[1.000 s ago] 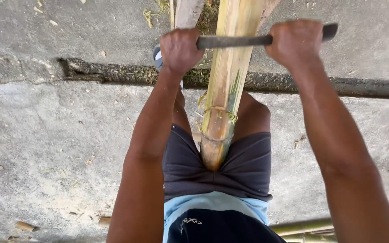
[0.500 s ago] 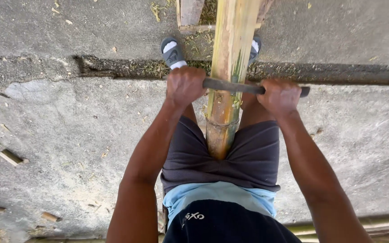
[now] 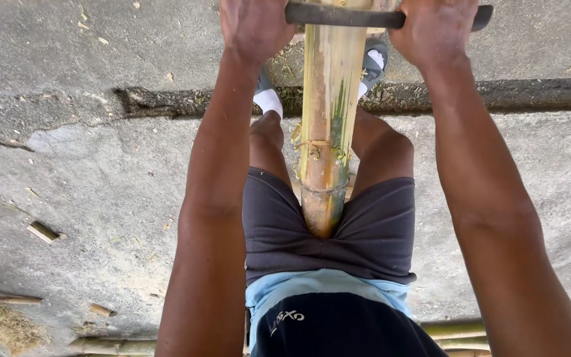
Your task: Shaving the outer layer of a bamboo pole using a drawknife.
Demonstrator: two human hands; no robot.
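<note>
A thick bamboo pole (image 3: 328, 119), yellow with green streaks, runs away from me between my thighs. Across its far part lies a dark metal blade (image 3: 345, 14), held flat and crosswise. My left hand (image 3: 256, 26) grips the blade's left end and my right hand (image 3: 434, 30) grips its right end, both arms stretched forward. My feet in white socks and grey sandals (image 3: 373, 63) flank the pole. The blade's edge against the bamboo is hidden at the frame's top.
Cracked grey concrete ground (image 3: 94, 178) with a dark groove (image 3: 530, 96) running across. Bamboo offcuts (image 3: 44, 231) lie at left, and long bamboo poles (image 3: 457, 327) lie near my waist at the bottom.
Both hands with the blade pulled back toward me along the pole half a second ago, then pushed out again to the far part of the pole now.
</note>
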